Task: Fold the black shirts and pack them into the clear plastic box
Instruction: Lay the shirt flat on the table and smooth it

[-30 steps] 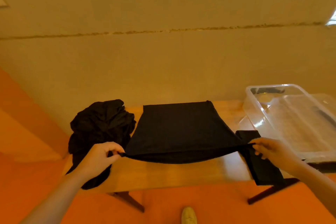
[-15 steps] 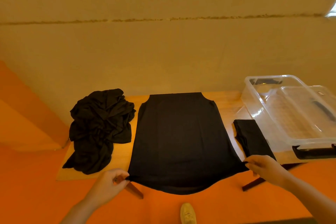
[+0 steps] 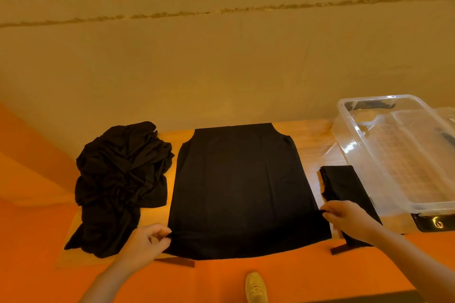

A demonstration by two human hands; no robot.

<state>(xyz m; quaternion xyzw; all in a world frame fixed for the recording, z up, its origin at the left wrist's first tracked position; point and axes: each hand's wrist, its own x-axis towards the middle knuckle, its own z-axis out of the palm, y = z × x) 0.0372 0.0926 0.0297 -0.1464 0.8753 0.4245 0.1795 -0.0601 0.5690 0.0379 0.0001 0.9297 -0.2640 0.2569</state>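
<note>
Head view, both hands (image 3: 145,241) (image 3: 349,218) pinching flat black shirt (image 3: 243,187) hem corners

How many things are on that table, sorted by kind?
Flat-spread black shirt: 1
Folded black shirt: 1
Crumpled heap of black shirts: 1 (number of shirts inside cannot be told)
Clear plastic box: 1
Total: 4
</note>
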